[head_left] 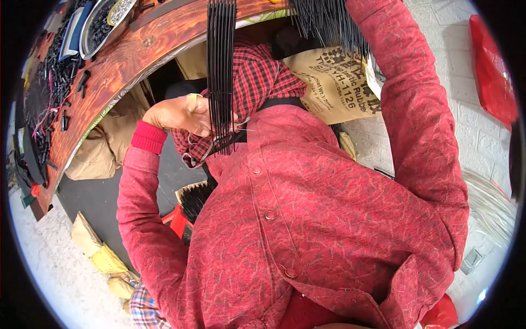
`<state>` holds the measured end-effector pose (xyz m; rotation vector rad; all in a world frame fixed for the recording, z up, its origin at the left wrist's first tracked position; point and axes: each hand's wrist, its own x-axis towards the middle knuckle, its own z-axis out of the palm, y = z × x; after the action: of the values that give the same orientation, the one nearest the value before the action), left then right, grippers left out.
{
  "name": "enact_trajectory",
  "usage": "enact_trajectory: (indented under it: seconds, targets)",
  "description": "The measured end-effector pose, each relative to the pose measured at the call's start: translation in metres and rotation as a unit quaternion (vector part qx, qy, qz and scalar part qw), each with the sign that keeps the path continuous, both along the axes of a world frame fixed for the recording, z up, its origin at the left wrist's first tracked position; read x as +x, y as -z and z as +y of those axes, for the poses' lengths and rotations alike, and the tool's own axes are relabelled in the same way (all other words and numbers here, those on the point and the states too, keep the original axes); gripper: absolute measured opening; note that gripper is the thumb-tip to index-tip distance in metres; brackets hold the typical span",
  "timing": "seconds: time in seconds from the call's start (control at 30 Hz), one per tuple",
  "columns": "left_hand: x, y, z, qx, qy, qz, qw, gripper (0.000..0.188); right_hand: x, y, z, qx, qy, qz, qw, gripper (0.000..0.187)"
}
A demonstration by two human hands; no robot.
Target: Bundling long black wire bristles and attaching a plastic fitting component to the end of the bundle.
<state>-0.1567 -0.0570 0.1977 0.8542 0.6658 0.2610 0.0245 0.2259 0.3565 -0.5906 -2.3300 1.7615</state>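
A bundle of long, thin black rods point(221, 60) hangs upright in front of me, its upper end cut off by the top edge. My left hand point(183, 116) is closed at the lower part of this bundle, with some fingertips hidden behind the rods. A tan wrap covers one of its fingers. A thin pale strand point(245, 130) sticks out to the right of the rods near the fingertips. My right arm point(408, 71) reaches up and out of the picture, so the right hand is out of sight.
A curved wooden table point(148, 41) carries small black parts and a metal tray point(87, 41). More black strands point(329, 24) hang off its edge at the top. Below are a printed brown sack point(329, 90) and checked red cloth point(255, 77). A red bag point(490, 77) lies right.
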Motion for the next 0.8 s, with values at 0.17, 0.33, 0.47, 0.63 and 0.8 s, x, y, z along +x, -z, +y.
enact_trajectory:
  seconds: [0.17, 0.33, 0.47, 0.63, 0.8]
  targets:
    - [0.015, -0.005, 0.002, 0.049, 0.000, 0.054, 0.997, 0.038, -0.002, 0.008, 0.005, -0.019, 0.059, -0.021, 0.998, 0.035]
    - [0.028, 0.006, -0.005, 0.144, -0.047, 0.175, 0.973, 0.021, -0.003, 0.009, 0.005, -0.033, 0.065, -0.049, 0.996, 0.034]
    - [0.020, 0.002, -0.005, 0.152, -0.048, 0.161, 0.974, 0.016, -0.006, 0.014, 0.014, -0.078, 0.056, -0.043, 0.994, 0.033]
    - [0.012, -0.001, -0.005, 0.102, -0.054, 0.077, 0.990, 0.019, -0.009, 0.015, 0.009, -0.086, 0.074, -0.055, 0.992, 0.032]
    - [0.010, -0.001, -0.003, 0.061, -0.049, 0.061, 0.995, 0.022, -0.011, 0.023, 0.017, -0.097, 0.074, -0.061, 0.991, 0.033]
